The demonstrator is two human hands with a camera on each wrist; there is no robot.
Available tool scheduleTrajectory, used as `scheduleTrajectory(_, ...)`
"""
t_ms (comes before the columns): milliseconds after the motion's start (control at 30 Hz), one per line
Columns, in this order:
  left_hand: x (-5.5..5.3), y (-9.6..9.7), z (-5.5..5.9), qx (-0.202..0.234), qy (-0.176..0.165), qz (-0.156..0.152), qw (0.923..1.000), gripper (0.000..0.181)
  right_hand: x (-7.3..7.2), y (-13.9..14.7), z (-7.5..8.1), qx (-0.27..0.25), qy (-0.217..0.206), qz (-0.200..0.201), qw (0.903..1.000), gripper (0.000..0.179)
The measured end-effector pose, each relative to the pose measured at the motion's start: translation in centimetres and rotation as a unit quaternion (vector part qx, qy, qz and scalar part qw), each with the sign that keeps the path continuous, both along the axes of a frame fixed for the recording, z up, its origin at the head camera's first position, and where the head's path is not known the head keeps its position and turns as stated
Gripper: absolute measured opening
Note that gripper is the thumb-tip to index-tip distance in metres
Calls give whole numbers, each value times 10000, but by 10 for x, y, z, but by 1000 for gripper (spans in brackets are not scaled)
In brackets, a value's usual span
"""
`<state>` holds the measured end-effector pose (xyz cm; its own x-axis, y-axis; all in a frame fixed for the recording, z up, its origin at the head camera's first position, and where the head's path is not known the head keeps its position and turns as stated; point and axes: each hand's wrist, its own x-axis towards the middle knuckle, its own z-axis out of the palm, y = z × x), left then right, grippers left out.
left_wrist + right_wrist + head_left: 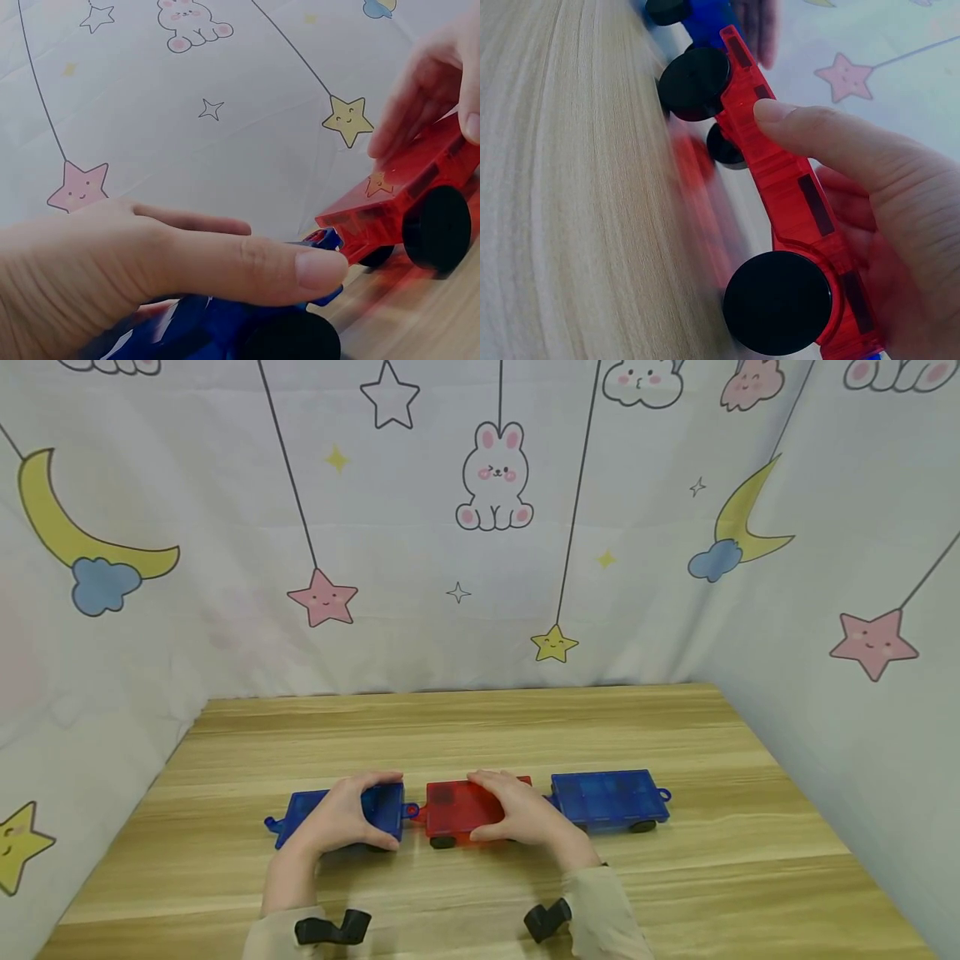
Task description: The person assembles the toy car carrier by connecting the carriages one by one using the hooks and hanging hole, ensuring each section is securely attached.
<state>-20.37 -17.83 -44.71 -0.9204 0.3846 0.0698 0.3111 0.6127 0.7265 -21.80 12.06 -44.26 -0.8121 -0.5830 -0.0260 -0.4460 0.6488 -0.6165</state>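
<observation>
Three translucent toy train cars stand in a row on a wooden table. My left hand point(337, 814) grips the left blue car point(386, 810), thumb along the near side and fingers over the far side. With thumb and fingers on opposite long sides, my right hand point(521, 812) holds the red car point(453, 808) in the middle. Between these two, the blue ring coupler point(410, 811) overlaps the red car's hook. The right blue car point(607, 797) stands at the red car's other end, its coupling partly hidden by my right hand. Black wheels point(777, 303) show below the red car.
The wooden tabletop point(480, 735) extends behind and in front of the cars. A white curtain point(420, 527) printed with stars, moons and a rabbit encloses the back and sides. Black wrist bands point(333, 929) sit over the sleeves.
</observation>
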Motion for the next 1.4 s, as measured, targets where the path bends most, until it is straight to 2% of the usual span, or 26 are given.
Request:
scheduleTrajectory(633, 0, 2, 0, -107, -28, 68, 9999, 89, -1, 1, 0, -8, 49, 57, 10000, 79)
scheduleTrajectory(1400, 1, 2, 6, -236, 6, -62, 9997, 95, -2, 1, -2, 29, 61, 92, 9999, 79)
